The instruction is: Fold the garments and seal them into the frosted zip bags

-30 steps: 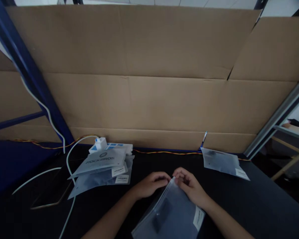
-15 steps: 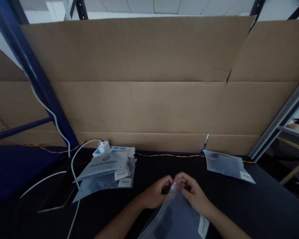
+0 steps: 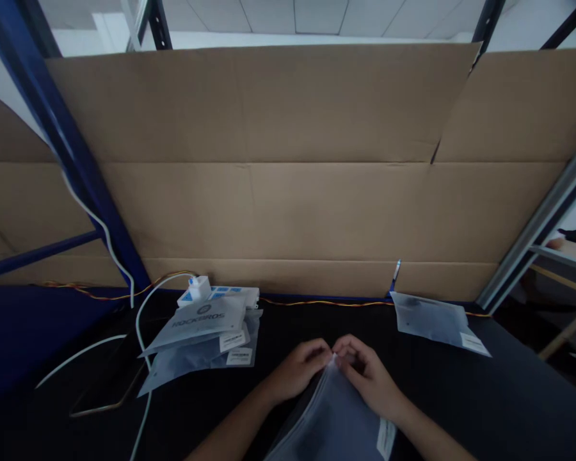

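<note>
Clock directions are read from the view centre. Hands: two; left hand [image 3: 297,369] at 6 o'clock, right hand [image 3: 368,378] at 5. Translucent bags: one held bag [image 3: 343,410] at 5, one loose bag [image 3: 429,318] at 4, and a bag stack [image 3: 199,320] between 7 and 8; overlap prevents an exact stack count, minimum two. White labels [image 3: 239,356]: four visible, two of them in the stack. Power strips: one power strip [image 3: 242,293], between 7 and 8. Flat dark devices: one device [image 3: 106,383], at 8.

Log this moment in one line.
left hand: at zip bag corner | right hand: pinching same corner | ROCKBROS bag: atop left pile | lone bag: right
</note>
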### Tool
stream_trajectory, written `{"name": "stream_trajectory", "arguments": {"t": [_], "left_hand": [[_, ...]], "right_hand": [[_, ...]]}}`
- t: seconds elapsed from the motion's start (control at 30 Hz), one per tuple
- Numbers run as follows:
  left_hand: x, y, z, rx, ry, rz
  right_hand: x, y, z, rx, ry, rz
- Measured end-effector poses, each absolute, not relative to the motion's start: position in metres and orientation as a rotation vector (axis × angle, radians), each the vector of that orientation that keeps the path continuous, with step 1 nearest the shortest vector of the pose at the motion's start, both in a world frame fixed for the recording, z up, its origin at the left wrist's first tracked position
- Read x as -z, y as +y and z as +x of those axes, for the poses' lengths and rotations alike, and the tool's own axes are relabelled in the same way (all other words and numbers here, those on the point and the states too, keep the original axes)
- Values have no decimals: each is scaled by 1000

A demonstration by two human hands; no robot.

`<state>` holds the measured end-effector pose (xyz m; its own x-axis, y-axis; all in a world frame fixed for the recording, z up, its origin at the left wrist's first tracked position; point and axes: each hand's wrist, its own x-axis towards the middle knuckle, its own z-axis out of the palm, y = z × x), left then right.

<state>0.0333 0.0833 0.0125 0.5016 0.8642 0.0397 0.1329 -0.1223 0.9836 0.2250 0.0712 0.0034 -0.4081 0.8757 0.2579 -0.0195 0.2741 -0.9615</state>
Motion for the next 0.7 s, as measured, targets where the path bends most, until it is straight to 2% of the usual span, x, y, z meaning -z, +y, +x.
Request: {"name": "stream_trajectory", "arguments": {"t": [0.33,0.53,0.7], "left_hand": [[-20,91,24,-584,931,1861],[-27,99,-3,-458,902,1884],[-20,97,3,-524,897,1836]], "right_hand": [[2,95,242,-1116,-1534,-813],[-2,123,282,-804,-1442,-878],[-4,122,288,-674,-1445,-916]]}}
